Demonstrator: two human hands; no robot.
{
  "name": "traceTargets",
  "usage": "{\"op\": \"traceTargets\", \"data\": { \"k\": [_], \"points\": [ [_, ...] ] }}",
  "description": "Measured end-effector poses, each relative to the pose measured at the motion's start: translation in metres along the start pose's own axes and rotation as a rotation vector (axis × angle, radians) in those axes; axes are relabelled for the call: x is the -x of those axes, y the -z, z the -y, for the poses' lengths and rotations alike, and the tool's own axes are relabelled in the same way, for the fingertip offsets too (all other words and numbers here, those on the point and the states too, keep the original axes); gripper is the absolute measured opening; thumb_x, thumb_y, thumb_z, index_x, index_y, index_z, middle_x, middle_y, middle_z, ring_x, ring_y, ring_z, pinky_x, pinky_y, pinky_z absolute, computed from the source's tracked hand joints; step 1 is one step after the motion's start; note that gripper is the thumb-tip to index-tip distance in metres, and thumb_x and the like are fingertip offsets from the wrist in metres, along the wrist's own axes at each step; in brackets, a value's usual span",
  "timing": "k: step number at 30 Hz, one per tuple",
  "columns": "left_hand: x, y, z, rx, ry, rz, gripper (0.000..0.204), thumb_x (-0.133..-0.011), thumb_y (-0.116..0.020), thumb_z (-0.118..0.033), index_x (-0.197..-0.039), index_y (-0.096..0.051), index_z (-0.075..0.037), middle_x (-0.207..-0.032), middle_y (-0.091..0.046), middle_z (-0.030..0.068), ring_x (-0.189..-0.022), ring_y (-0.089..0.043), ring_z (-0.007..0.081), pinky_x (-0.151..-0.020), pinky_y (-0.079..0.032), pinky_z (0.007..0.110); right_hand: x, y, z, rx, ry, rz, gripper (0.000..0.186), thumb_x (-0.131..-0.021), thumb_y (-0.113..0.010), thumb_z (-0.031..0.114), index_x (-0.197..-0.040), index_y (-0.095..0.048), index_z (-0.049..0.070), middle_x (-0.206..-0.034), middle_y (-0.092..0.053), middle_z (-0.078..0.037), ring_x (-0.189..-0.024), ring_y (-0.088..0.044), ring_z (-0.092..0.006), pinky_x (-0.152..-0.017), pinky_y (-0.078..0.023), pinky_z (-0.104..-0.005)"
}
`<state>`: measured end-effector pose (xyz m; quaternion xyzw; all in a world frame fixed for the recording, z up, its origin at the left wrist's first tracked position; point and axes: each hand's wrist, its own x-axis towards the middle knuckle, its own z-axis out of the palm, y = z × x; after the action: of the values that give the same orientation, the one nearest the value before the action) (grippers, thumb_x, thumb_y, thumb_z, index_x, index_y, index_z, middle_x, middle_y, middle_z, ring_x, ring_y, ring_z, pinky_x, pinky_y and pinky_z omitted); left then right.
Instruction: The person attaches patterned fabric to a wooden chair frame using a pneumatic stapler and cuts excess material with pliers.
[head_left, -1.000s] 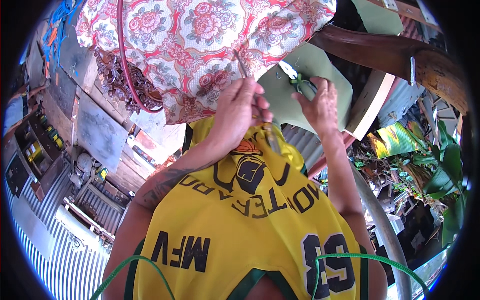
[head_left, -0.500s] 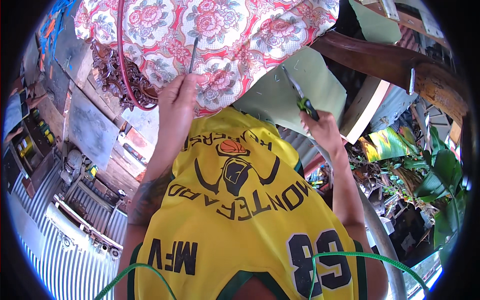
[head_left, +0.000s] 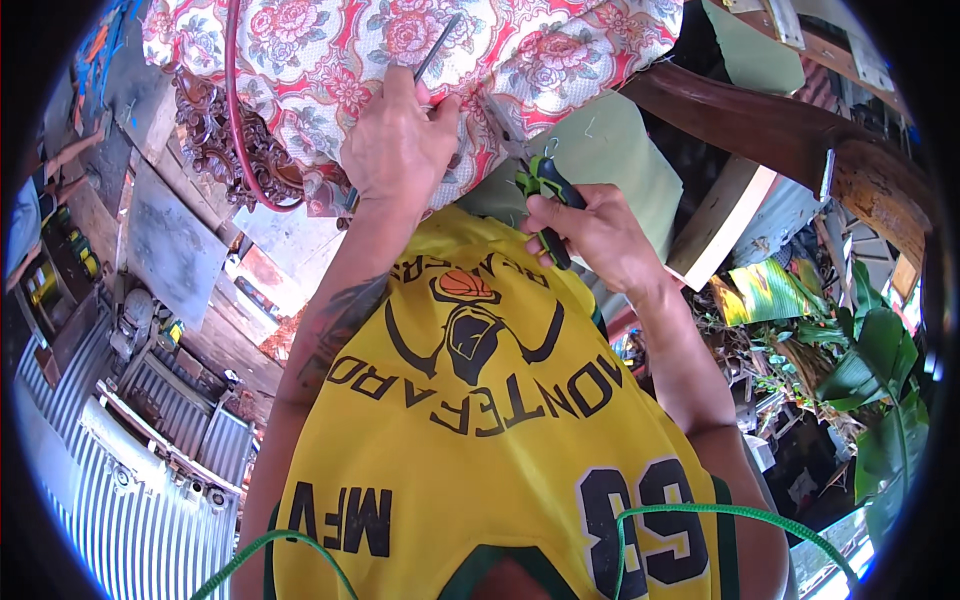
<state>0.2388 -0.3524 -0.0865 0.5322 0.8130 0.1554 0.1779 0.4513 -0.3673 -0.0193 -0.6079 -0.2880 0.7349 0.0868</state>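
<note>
Floral red-and-white upholstery fabric (head_left: 560, 60) covers the piece in front of me. My left hand (head_left: 400, 145) lies over it, fingers closed around a thin dark metal rod (head_left: 438, 46) that points up and right; its other end is mostly hidden by the hand. In my right hand (head_left: 600, 225) are pliers (head_left: 550, 185) with green-and-black handles, spread apart in my grip. The jaws reach the fabric's lower edge, where a pale green sheet (head_left: 620, 150) shows beneath. What the jaws touch is too small to tell.
Carved dark wood (head_left: 235, 150) borders the fabric at left, with a red hose (head_left: 235, 100) across it. A curved brown wooden piece (head_left: 760, 110) spans the upper right. Plants (head_left: 880, 350) stand at right. Part of another person (head_left: 25, 225) shows at far left.
My left hand has moved up and right across the fabric, its rod tilting rightward. My right hand has brought the pliers left to the fabric's edge, and their handles have spread.
</note>
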Motion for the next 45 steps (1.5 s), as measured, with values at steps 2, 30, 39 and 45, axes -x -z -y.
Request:
{"op": "traceTargets", "data": {
  "k": [2,30,39,45],
  "points": [
    [0.0,0.0,0.003,0.028,0.005,0.003,0.036,-0.081,-0.083,-0.032,-0.099,-0.06,-0.01,-0.088,-0.074,0.0098,-0.077,-0.074,0.0355,-0.068,-0.057,0.051,0.001,0.0,0.007,0.075,-0.036,0.012,0.028,-0.098,-0.07,0.019,-0.089,-0.068,-0.008,-0.074,-0.068,-0.01,-0.059,-0.062,-0.0153,-0.056,-0.049,-0.0299],
    [-0.004,-0.006,0.011,0.106,-0.058,0.04,0.035,-0.082,-0.081,-0.03,-0.099,-0.057,-0.011,-0.087,-0.074,0.0039,-0.077,-0.074,0.0303,-0.064,-0.059,0.047,-0.022,0.0,0.033,0.171,-0.196,-0.041,0.043,-0.098,-0.072,0.037,-0.102,-0.064,-0.005,-0.08,-0.066,-0.008,-0.06,-0.061,-0.0134,-0.053,-0.049,-0.0273],
    [-0.003,-0.001,0.012,0.139,-0.054,0.057,0.035,-0.084,-0.08,-0.03,-0.1,-0.056,-0.011,-0.088,-0.074,0.0054,-0.079,-0.074,0.0325,-0.068,-0.058,0.049,-0.03,0.001,0.019,0.071,-0.359,0.229,0.038,-0.1,-0.068,0.037,-0.098,-0.06,0.001,-0.08,-0.062,-0.006,-0.062,-0.06,-0.0125,-0.049,-0.046,-0.029],
    [-0.003,-0.001,0.014,0.117,-0.052,0.074,0.034,-0.085,-0.079,-0.03,-0.101,-0.056,-0.011,-0.09,-0.075,0.0059,-0.08,-0.074,0.0323,-0.068,-0.059,0.049,-0.028,-0.019,0.011,0.278,-0.27,0.089,0.037,-0.102,-0.062,0.03,-0.083,-0.06,-0.001,-0.068,-0.059,-0.006,-0.055,-0.057,-0.0156,-0.05,-0.047,-0.0314]
  ]
}}
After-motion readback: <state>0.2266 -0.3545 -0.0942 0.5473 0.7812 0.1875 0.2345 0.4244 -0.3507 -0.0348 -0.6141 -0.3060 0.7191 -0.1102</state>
